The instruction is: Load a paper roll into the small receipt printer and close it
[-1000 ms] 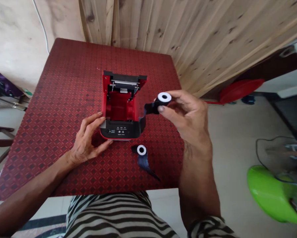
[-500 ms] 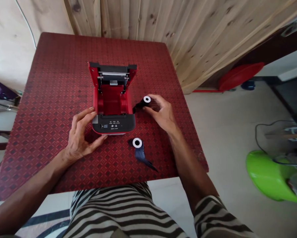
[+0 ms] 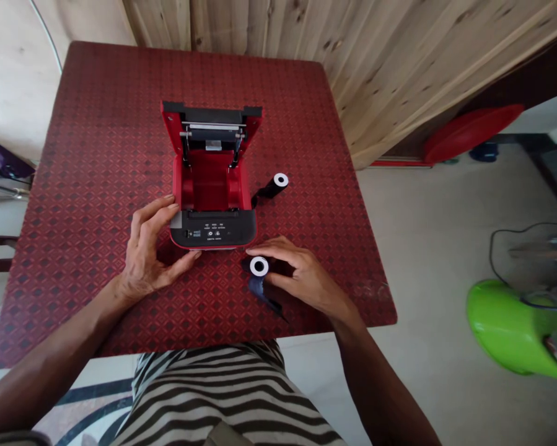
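A small red and black printer stands on the red patterned table with its lid swung open toward the far side. My left hand rests against its front left corner, fingers spread and holding it steady. My right hand curls around a dark roll with a white core that lies just in front of the printer, a loose dark tail trailing toward me. A second dark roll with a white core lies on the table beside the printer's right side, untouched.
A wooden plank wall rises behind and to the right of the table. On the floor at the right are a green plastic object, a red object by the wall and a cable.
My right hand set the roll it held down beside the printer's right side, then moved toward me to the second roll in front of the printer. The left hand stayed put.
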Action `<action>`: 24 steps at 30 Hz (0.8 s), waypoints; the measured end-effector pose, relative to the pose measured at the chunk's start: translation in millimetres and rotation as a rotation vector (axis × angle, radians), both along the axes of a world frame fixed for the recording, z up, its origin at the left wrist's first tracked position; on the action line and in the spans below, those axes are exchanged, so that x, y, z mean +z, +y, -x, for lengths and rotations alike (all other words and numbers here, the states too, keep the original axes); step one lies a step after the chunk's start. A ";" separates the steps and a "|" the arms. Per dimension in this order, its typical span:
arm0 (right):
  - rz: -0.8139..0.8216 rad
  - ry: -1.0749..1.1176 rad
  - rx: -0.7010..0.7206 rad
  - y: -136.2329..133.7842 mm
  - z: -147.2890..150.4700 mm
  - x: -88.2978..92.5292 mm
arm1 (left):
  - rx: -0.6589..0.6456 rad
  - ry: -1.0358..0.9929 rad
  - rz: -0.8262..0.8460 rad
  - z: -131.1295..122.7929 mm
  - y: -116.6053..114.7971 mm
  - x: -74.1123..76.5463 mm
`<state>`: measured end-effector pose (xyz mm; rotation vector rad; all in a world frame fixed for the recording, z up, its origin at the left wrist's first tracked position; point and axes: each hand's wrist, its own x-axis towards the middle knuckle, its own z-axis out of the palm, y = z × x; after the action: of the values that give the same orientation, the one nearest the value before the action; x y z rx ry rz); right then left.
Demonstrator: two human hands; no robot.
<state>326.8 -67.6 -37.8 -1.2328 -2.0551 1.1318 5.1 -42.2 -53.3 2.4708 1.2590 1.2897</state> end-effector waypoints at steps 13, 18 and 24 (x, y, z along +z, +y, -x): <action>-0.530 -0.209 0.077 45.1 35.2 109.3 | 0.026 0.003 0.029 0.2 -3.1 -4.7; -0.602 -0.481 0.170 83.2 83.3 95.5 | 0.006 -0.006 0.061 0.6 -4.3 -4.9; -0.516 -0.662 0.187 99.3 101.2 85.0 | -0.011 -0.024 0.060 -0.8 -4.7 -4.4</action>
<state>225.5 31.7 47.2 -1.2575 -2.7512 0.1985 5.9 -46.8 -57.7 2.4107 1.2584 1.2554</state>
